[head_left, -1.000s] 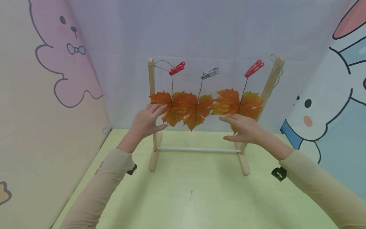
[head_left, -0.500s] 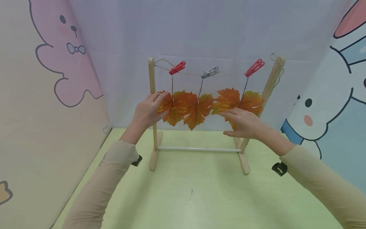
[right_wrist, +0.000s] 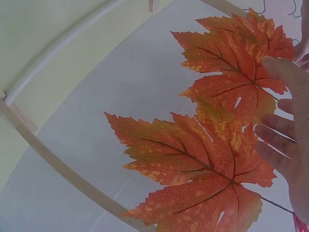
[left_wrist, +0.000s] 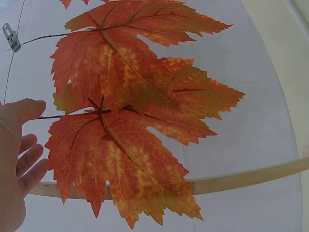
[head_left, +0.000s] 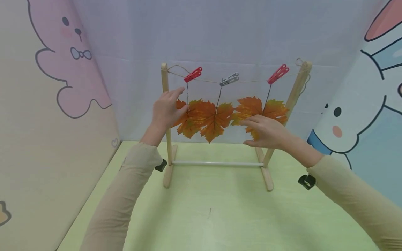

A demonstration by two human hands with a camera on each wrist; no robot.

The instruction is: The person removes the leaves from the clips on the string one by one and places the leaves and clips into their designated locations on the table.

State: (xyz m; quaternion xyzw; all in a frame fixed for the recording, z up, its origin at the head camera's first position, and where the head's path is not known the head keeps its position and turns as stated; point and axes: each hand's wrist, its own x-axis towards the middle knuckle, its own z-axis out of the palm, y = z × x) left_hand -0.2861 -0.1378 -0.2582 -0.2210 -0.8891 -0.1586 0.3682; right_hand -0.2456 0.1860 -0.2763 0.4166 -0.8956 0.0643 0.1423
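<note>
Three orange-and-green maple leaves hang by their dark stems: the left leaf [head_left: 189,129], the middle leaf [head_left: 213,122] and the right leaf [head_left: 248,106]. A red clothespin [head_left: 193,74], a grey clothespin [head_left: 229,79] and a second red clothespin [head_left: 278,74] hold them on a thin string [head_left: 208,81]. My left hand [head_left: 166,108] is raised beside the left leaf, fingers apart and holding nothing, thumb near its stem in the left wrist view. In front of the right leaf's lower part, my right hand [head_left: 267,131] hovers with its thumb and fingers spread, covering some of it.
The string is tied between a left wooden post [head_left: 169,146] and a right wooden post [head_left: 296,89]. A white rod [head_left: 216,163] joins their feet low over the pale green table [head_left: 207,223]. A white cloth [head_left: 220,31] hangs behind, with cartoon-printed panels at both sides.
My left hand has risen along the left leaf, from its lower edge to near its stem. The right hand has lifted slightly in front of the right leaf. The clothespins stay in place.
</note>
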